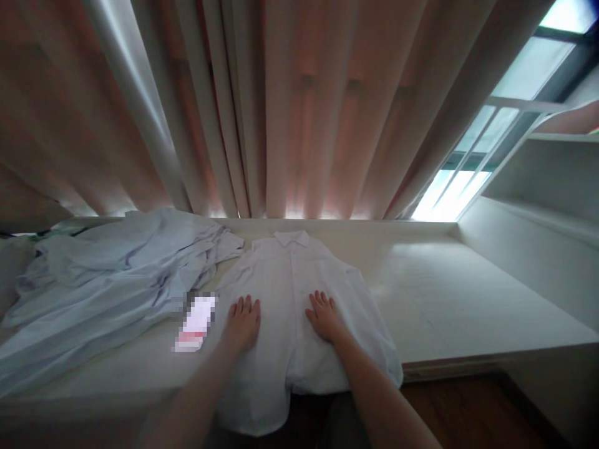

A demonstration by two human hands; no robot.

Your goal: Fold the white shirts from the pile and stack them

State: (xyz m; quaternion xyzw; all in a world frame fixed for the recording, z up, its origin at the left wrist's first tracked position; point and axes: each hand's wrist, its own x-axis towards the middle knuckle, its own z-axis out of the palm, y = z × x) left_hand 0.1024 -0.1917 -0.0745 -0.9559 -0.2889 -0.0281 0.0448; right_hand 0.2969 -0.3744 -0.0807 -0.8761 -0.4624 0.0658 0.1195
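A white shirt point(292, 293) is spread collar-away on the tabletop point(444, 299) (hem overhanging), pressed flat under the open left hand point(243, 321) and right hand point(324, 317); smoothing seems underway, a fold judged next.

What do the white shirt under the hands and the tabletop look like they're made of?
White shirt: thin woven cloth, probably cotton or a blend; matte, softly creased, hem drooping over the edge. Tabletop: seemingly white-painted or laminated board; smooth, hard, with a faint sheen from the window.
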